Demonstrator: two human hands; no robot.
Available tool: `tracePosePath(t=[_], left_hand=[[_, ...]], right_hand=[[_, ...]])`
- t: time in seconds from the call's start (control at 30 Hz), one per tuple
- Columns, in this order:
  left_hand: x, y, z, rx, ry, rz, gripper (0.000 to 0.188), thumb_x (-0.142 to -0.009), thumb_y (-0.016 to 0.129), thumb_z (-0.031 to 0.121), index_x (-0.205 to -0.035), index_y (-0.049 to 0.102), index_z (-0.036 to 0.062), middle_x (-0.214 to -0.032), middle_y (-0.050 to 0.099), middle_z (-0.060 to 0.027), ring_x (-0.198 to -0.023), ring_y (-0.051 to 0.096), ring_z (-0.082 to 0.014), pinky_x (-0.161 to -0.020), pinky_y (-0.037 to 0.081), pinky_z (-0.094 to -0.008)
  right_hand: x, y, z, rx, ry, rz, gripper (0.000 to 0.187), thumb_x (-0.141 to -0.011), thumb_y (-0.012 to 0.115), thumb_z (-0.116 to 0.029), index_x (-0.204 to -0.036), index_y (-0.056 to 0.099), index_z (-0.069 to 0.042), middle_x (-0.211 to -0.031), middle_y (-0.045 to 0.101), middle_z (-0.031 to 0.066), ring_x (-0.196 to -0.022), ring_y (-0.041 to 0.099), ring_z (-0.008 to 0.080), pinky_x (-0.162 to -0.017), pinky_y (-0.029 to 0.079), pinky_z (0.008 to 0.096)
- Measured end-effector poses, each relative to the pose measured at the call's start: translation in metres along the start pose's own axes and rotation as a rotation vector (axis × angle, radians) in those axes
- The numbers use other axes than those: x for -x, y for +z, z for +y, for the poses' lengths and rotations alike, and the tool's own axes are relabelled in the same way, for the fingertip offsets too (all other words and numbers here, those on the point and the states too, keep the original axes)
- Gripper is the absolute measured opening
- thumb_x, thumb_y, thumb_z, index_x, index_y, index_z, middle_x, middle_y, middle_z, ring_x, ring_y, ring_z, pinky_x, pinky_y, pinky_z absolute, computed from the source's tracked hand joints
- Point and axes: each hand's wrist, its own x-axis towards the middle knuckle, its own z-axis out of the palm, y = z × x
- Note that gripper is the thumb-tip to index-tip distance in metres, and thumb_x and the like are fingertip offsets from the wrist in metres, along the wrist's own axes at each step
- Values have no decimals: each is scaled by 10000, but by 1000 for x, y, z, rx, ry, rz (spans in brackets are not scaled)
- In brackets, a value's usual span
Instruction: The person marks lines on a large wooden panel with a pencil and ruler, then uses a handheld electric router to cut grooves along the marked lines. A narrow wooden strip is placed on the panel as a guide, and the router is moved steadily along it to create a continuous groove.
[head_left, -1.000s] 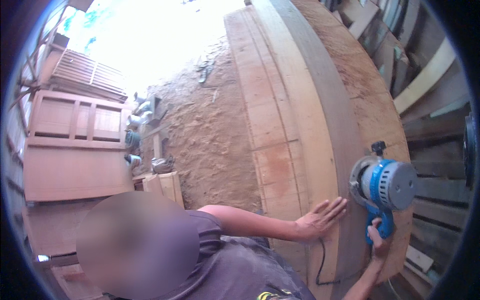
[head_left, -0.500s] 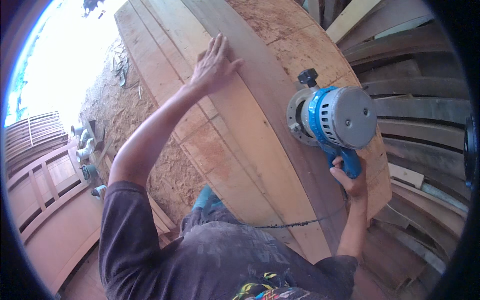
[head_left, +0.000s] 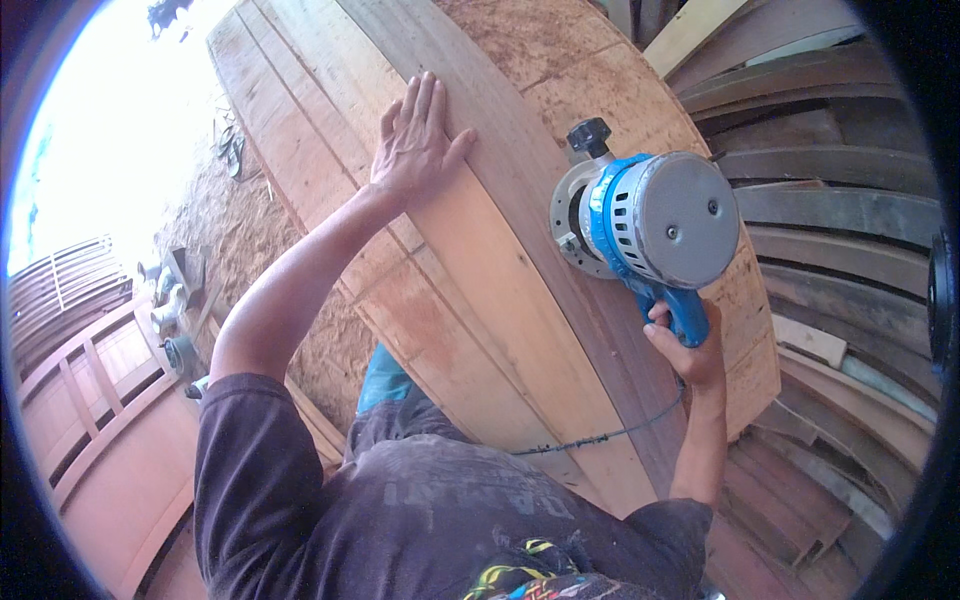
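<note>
My left hand lies flat, fingers stretched out, across the seam between a pale yellow board and a darker brown board. Nothing is in its grasp. On the right, my right hand is wrapped round the blue side handle of a router. The router has a grey motor housing, a blue collar, a black knob and a round metal base, and it sits tilted at the right edge of the brown board. The underside of its base, with any bit there, is hidden.
The boards lie on a dusty wooden worktable. A black cord crosses them in front of my body. Stacked planks stand at right. More power tools and a panelled wooden door are at left, by sawdust-covered ground.
The view has shifted slightly, so boards and router appear a little farther left. My left hand stays flat on the boards, and my right hand keeps its grip on the router.
</note>
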Motion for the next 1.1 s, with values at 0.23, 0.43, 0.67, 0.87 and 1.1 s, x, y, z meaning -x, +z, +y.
tracePosePath(t=[0.23,0.43,0.67,0.87,1.1], left_hand=[[-2,9,-1,7,19,25,850,-1064,405,543,-1617,209,-72,-1722,145,-251,-1622,77,-339,-1288,94,-476],[19,-1,25,34,-16,-51,851,-1069,380,543,-1619,193,-79,-1726,125,-249,-1624,54,-344,-1288,73,-479],[10,9,4,43,-7,-57,851,-1072,375,534,-1622,173,-82,-1729,114,-245,-1624,50,-351,-1286,66,-483],[11,7,5,104,-25,-91,855,-1067,398,526,-1624,163,-80,-1732,101,-243,-1625,41,-349,-1286,56,-492],[12,9,5,115,-17,-110,865,-1061,417,520,-1626,151,-79,-1735,83,-238,-1627,22,-345,-1285,34,-488]], right_hand=[[-19,6,-4,13,32,18,121,-783,798,-74,-859,711,-38,-664,630,7,-614,582,98,-594,441,282],[-11,5,-5,21,33,13,126,-780,803,-76,-861,715,-37,-674,631,3,-626,575,92,-602,440,283],[-52,31,-20,19,58,13,116,-785,807,-76,-850,717,-39,-686,634,1,-644,582,88,-618,444,280],[-69,40,-23,2,45,11,108,-790,803,-67,-853,720,-41,-684,630,-5,-633,572,79,-608,437,271],[-89,46,-33,0,64,11,106,-792,790,-64,-863,715,-40,-683,628,-7,-620,561,76,-600,428,268]])
